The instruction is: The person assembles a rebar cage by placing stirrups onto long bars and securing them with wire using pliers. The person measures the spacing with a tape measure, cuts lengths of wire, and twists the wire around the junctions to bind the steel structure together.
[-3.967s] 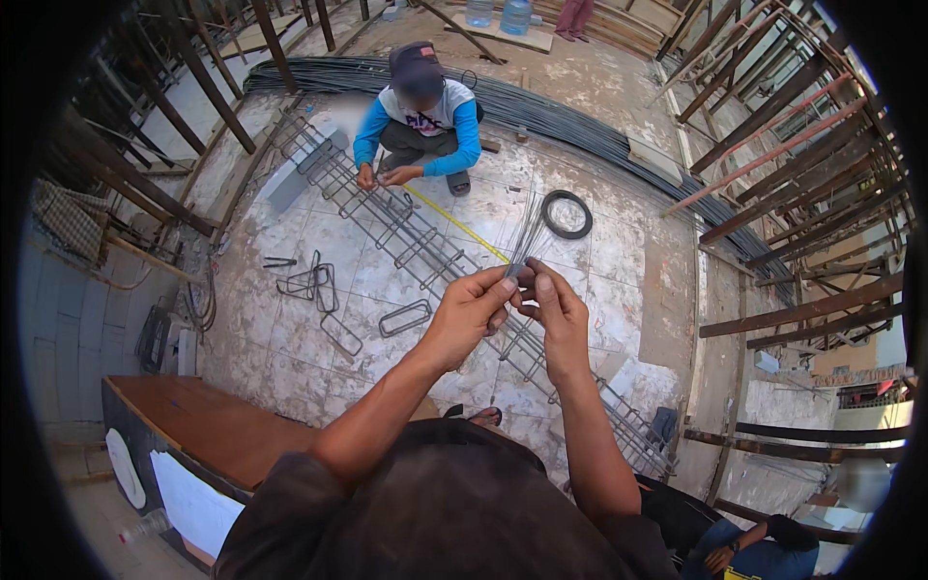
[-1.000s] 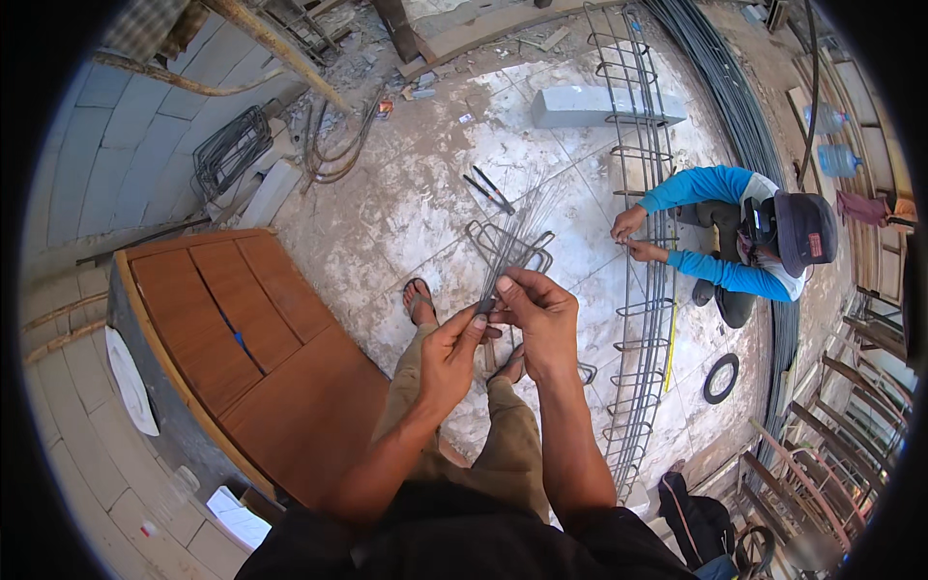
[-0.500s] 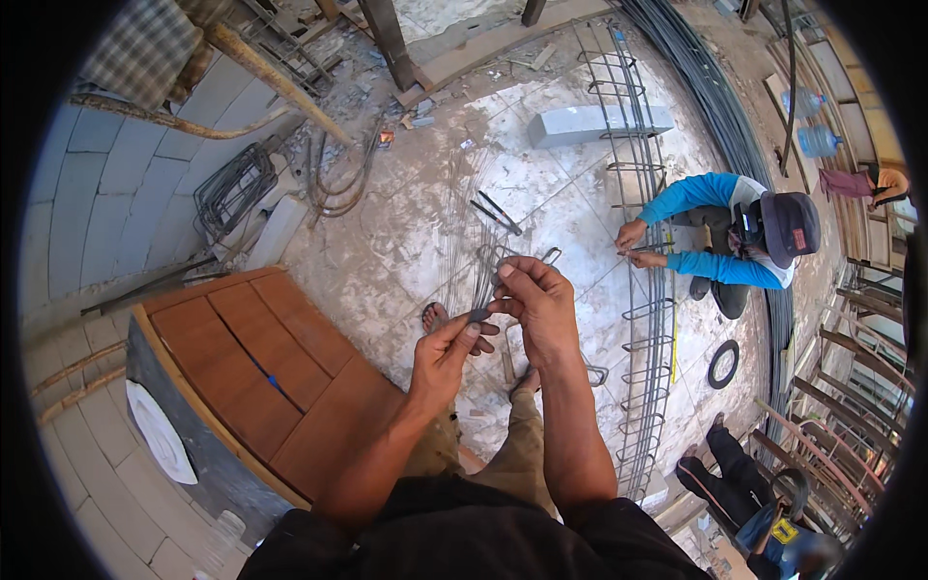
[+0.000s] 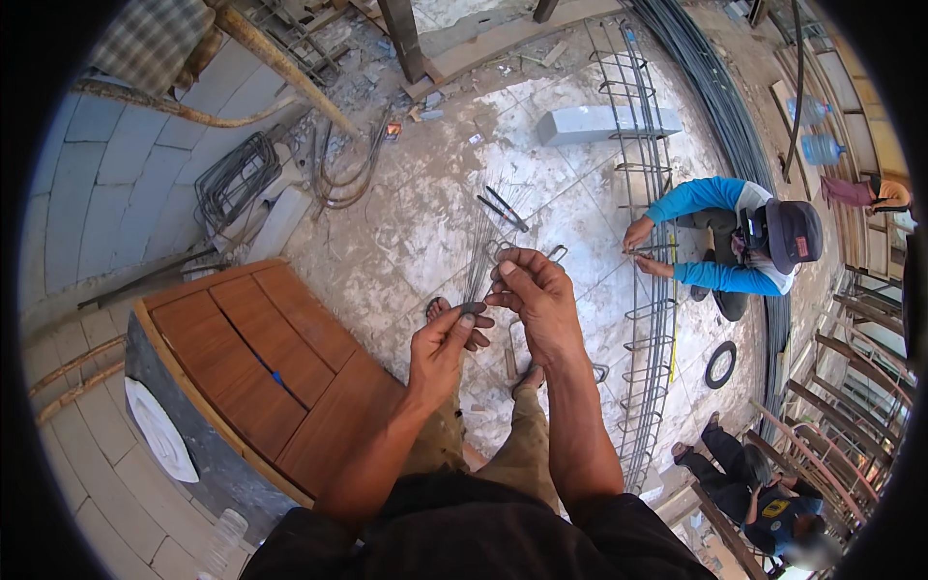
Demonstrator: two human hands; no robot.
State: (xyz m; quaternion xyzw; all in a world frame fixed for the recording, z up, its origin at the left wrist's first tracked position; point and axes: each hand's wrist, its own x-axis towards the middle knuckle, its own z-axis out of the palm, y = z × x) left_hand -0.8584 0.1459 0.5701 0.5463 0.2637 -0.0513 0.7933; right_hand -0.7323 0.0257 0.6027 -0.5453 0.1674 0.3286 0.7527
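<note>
My left hand (image 4: 443, 350) is closed in a pinch on a bundle of thin dark wires (image 4: 477, 275), which fan out away from me. Close beside it, my right hand (image 4: 538, 304) has thumb and fingers pressed together; whatever they grip is too small to make out. Both hands are held above the floor in front of my legs. Bent steel stirrups (image 4: 557, 253) show partly behind my right hand. Beyond the hands lies a pair of long-handled pincers (image 4: 504, 209).
On the right, a person in blue sleeves (image 4: 739, 237) crouches at a long rebar cage (image 4: 638, 319), which crosses a grey block (image 4: 570, 127). A brown wooden panelled piece (image 4: 242, 338) stands left. Long steel bars (image 4: 715, 97) lie far right; another person (image 4: 759, 488) is lower right.
My hands stay close together with only small finger shifts. The view has turned slightly. At lower right, the other person has changed posture, legs and arms placed differently.
</note>
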